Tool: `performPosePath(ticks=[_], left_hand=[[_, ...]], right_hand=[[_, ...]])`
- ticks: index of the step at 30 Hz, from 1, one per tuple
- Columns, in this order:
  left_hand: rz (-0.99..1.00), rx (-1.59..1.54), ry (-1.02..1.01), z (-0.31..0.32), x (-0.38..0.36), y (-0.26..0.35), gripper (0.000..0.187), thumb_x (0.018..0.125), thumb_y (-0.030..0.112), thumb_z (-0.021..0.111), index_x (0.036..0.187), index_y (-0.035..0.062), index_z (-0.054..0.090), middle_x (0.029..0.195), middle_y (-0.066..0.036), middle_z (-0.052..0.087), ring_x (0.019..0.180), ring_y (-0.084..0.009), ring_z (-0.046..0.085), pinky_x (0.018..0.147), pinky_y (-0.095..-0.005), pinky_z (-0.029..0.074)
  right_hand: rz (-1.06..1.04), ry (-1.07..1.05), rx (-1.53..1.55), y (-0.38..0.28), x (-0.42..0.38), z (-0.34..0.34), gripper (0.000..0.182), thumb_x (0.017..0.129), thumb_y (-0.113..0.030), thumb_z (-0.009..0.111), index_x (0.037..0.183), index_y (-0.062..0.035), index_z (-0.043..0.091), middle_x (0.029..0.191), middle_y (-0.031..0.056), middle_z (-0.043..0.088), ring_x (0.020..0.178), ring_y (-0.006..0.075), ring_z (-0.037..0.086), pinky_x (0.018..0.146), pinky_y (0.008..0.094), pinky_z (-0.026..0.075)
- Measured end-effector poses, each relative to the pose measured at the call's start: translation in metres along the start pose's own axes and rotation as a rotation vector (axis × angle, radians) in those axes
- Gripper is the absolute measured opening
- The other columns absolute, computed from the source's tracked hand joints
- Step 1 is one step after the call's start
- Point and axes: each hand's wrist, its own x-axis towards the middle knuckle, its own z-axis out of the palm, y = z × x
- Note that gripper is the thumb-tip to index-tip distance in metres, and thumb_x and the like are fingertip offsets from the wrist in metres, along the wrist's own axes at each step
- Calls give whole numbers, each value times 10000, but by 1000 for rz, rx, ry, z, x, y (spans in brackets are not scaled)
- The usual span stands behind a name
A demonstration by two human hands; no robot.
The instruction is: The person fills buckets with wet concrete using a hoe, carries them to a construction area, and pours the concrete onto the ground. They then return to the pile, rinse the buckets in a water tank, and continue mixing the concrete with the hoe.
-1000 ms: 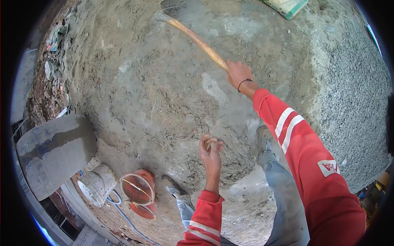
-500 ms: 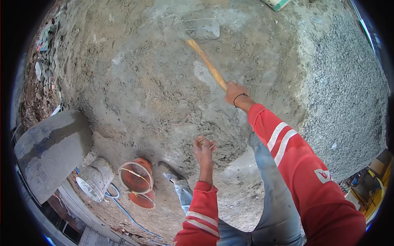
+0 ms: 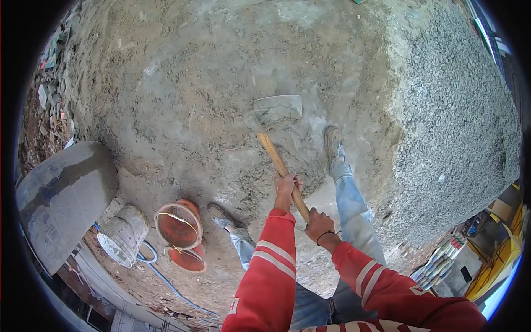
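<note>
I look down on a broad heap of grey sand mix (image 3: 210, 83). A hoe has its metal blade (image 3: 278, 108) lying on the heap. Its wooden handle (image 3: 275, 156) runs back toward me. My left hand (image 3: 287, 184) grips the handle partway up, and my right hand (image 3: 319, 223) grips it lower, near the end. Both arms wear red sleeves with white stripes. My right foot (image 3: 333, 145) stands on the heap beside the blade, and my left foot (image 3: 220, 216) rests at the heap's edge.
A pile of grey gravel (image 3: 459, 110) lies to the right. Two orange buckets (image 3: 178, 224) and a white bucket (image 3: 123, 234) stand at lower left by a blue hose (image 3: 171, 293). A large grey concrete cylinder (image 3: 61, 196) lies at left, with rubble behind it.
The hoe was pulled back toward me, its blade now close in front of my feet. My left hand, free before, has taken hold of the handle. My right foot stepped onto the heap.
</note>
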Motion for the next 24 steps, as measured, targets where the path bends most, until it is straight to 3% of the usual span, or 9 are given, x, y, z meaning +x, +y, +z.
performPosePath(ticks=[6,10,12,14,15,16,17,19,24], left_hand=[[29,295,250,-61,-91,-141,144,771,36,608,853,11,492,564,-84,551,417,-177,546,376,-318,449],[0,588,179,-57,-125,-131,315,771,165,638,964,-34,488,613,-171,599,531,-291,643,518,-368,544],[139,1349,113,-25,-129,-53,544,790,289,693,1135,-39,430,905,-265,629,782,-433,648,698,-478,545],[714,1003,-41,81,-181,116,655,861,132,584,1408,-5,251,1334,-288,414,1136,-466,502,930,-467,459],[1040,635,-441,136,-202,158,681,861,66,551,1449,25,211,1392,-250,382,1231,-431,416,1000,-467,382],[1306,192,-834,183,-225,182,720,860,1,517,1490,54,171,1449,-213,350,1327,-396,329,1070,-467,305],[1301,191,-846,220,-256,196,720,860,1,517,1490,54,171,1449,-213,350,1327,-396,329,1070,-467,305],[860,-393,-1573,261,-303,215,382,997,258,495,1147,-90,541,1118,-263,596,1063,-352,563,939,-392,441],[1097,-154,-1376,305,-245,147,360,782,1,577,1139,39,556,1050,-111,545,957,-261,558,880,-414,448]], right_hand=[[141,-113,103,54,-111,120,329,721,-244,679,974,-85,541,726,157,651,715,384,658,651,515,522],[117,4,233,66,-140,123,266,680,-204,717,886,-106,582,680,156,633,680,386,642,637,511,504],[86,139,361,49,-107,99,210,673,-94,707,831,-77,570,676,171,628,683,409,629,627,514,487],[77,220,502,39,-55,77,211,687,-92,703,847,-62,567,702,179,632,695,416,623,625,494,489],[56,506,924,47,-18,107,221,686,-85,699,859,-69,562,715,183,631,686,415,620,619,492,486],[134,-96,820,14,-8,-30,258,677,-75,701,900,-81,570,744,185,639,690,411,621,628,487,491],[-40,372,424,29,28,0,288,674,-71,705,929,-88,572,749,188,645,708,414,629,637,484,497],[-125,529,424,23,88,-73,290,683,-69,697,948,-80,579,731,193,642,746,422,633,654,500,494],[-190,689,18,32,267,-255,330,738,-90,694,1049,-102,584,815,185,664,797,392,652,678,476,533]])
